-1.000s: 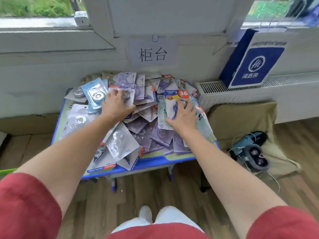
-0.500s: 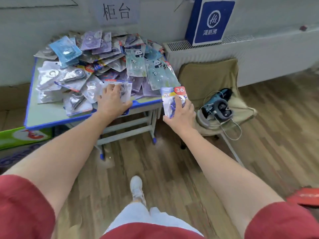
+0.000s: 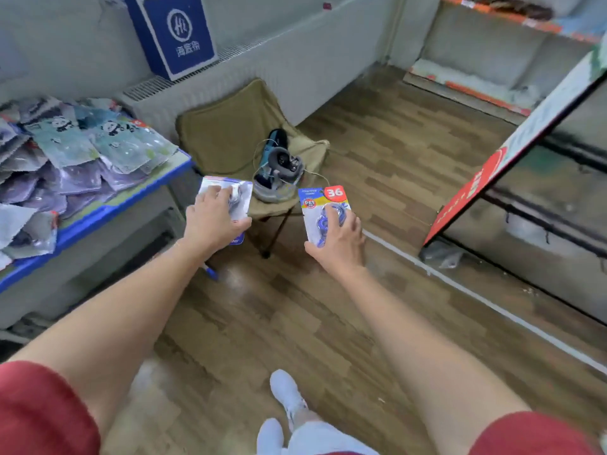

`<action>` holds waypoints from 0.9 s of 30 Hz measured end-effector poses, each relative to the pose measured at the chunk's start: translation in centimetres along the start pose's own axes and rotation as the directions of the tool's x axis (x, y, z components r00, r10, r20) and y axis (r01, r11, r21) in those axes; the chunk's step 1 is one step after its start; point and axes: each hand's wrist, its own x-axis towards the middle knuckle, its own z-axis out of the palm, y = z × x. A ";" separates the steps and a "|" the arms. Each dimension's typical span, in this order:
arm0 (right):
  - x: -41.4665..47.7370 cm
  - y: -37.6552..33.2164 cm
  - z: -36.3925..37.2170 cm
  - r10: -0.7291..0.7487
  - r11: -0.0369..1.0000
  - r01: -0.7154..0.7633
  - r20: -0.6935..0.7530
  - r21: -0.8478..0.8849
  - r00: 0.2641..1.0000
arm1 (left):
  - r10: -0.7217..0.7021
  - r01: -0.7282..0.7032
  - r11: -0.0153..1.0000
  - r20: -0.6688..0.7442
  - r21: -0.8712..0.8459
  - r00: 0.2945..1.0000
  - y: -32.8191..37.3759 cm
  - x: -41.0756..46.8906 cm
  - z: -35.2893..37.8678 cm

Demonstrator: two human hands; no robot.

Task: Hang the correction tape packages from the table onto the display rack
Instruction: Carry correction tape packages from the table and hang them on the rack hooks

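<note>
Both grips full: left hand [image 3: 213, 221] holds pale package [image 3: 241, 195], right hand [image 3: 338, 239] clasps blue "36" package [image 3: 323, 200], both in air beyond surface [image 3: 131, 196] edge. Risks: slick blister slips from fingers; foot snags stool [image 3: 223, 126] beside walkway; rack hooks unseen, so 2-handed hanging may fumble.

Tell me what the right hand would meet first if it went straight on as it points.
Probably the headset on the folding chair, ahead of the right hand and its package; depth is unclear, so it might pass over.
</note>
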 end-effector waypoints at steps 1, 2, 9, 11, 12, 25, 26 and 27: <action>-1.2 1.9 -0.8 0.052 0.999 -0.052 -0.016 0.010 0.999 | 0.052 -0.052 0.999 0.017 0.005 0.998 1.9 -0.5 0.8; -2.4 3.9 -1.5 0.101 0.995 -0.101 -0.032 0.014 0.994 | 0.101 -0.101 0.995 0.034 0.005 0.994 3.9 -1.0 1.6; -9.3 18.9 -6.9 0.382 0.924 -0.378 -0.138 0.049 0.914 | 0.399 -0.398 0.917 0.109 -0.031 0.910 19.9 -5.0 7.3; -10.8 23.2 -8.5 0.438 0.899 -0.432 -0.165 0.071 0.884 | 0.462 -0.458 0.887 0.108 -0.062 0.880 24.7 -6.5 9.1; -11.4 25.4 -9.3 0.461 0.887 -0.454 -0.177 0.085 0.869 | 0.480 -0.475 0.877 0.106 -0.072 0.871 27.1 -7.2 10.0; -15.4 50.0 -21.2 0.550 0.829 -0.550 -0.334 0.103 0.766 | 0.624 -0.614 0.772 0.009 -0.167 0.781 54.2 -14.3 17.7; -15.1 51.4 -22.1 0.548 0.830 -0.547 -0.349 0.110 0.761 | 0.637 -0.629 0.760 0.000 -0.164 0.771 56.0 -14.2 18.0; -14.7 52.7 -22.9 0.546 0.831 -0.543 -0.362 0.119 0.756 | 0.647 -0.640 0.752 -0.008 -0.161 0.762 57.7 -13.8 18.4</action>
